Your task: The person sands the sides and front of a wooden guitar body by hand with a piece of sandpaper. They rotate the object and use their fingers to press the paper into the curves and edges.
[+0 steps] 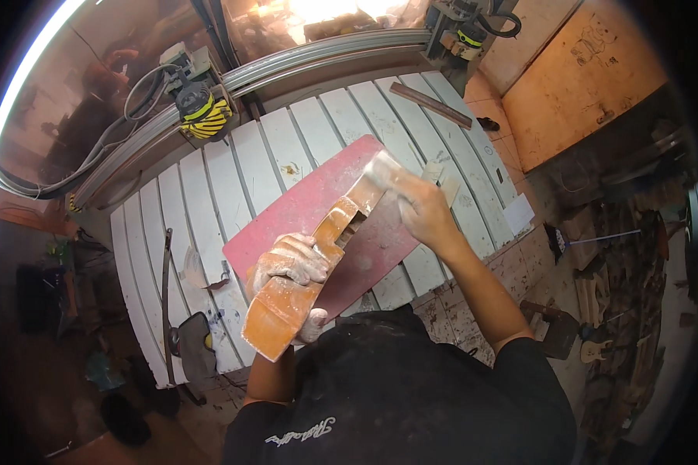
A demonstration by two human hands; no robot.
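Observation:
My left hand (291,260), dusted white, is closed around a long, curved orange-brown piece of wood (279,310). The piece slants up and to the right over a pink board (271,221), with a notch in its edge near the middle. At its far, paler end is my right hand (423,209), its fingers bent together and smeared by motion. Something whitish shows at those fingertips; whether it is an abrasive sheet or dust on the fingers cannot be made out. The pink board lies flat on a white slatted machine bed (159,232).
A metal gantry rail (326,62) crosses behind the bed, carrying a spindle with yellow-black stripes (205,116) at left and another motor (469,39) at right. A brown wooden strip (430,105) lies far right on the bed. A thin dark strip (167,302) lies along the left side.

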